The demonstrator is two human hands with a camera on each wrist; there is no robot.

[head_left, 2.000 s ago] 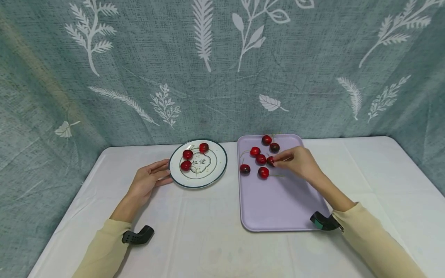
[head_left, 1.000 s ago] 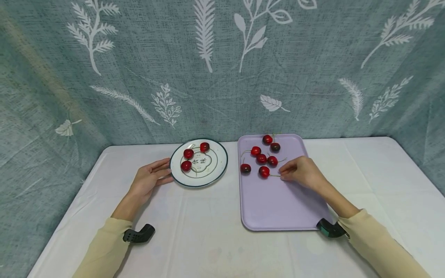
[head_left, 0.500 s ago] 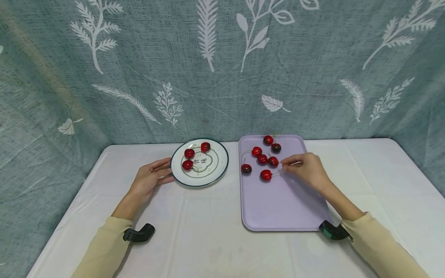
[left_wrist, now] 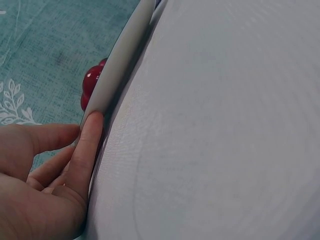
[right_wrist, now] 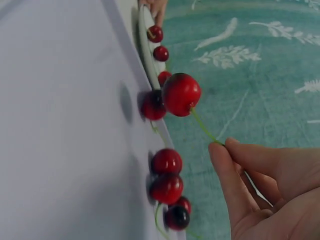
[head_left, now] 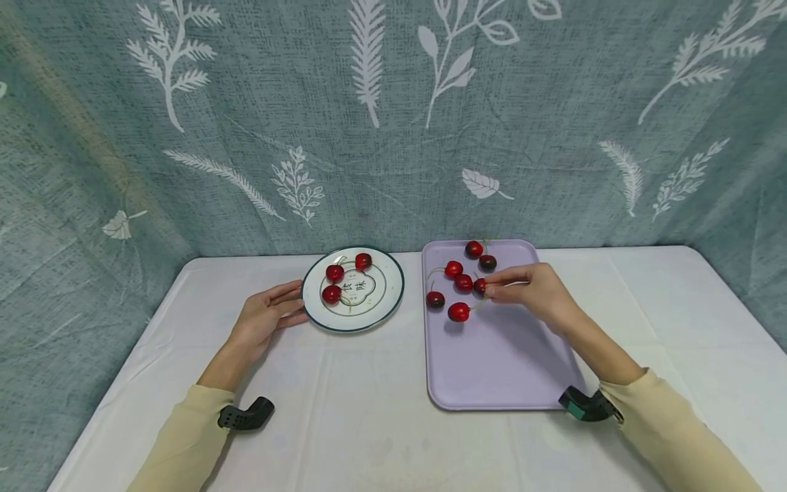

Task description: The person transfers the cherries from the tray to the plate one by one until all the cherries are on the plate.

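Note:
My right hand [head_left: 533, 295] pinches the green stem [right_wrist: 204, 126] of a red cherry [right_wrist: 182, 94] between thumb and finger. That cherry hangs sideways just above the lilac tray [head_left: 492, 362], its shadow below it. Several other dark red cherries [head_left: 463, 283] lie at the tray's far part; my fingertips partly cover one of them in the head view. At the left, my left hand [head_left: 266, 314] rests its fairly straight fingers against the rim of a white plate [head_left: 381, 307] with a dark edge. Three cherries [head_left: 331, 294] lie on this plate.
A white cloth [head_left: 363, 410] covers the table, and a green curtain [head_left: 393, 184] with white leaf prints hangs right behind it. Plate and tray stand side by side near the back edge, with a strip of cloth between them.
The right hand has left one cherry and taken the front cherry by its stem, lifting it off the tray and slightly left. My left hand and the plate have stayed in place.

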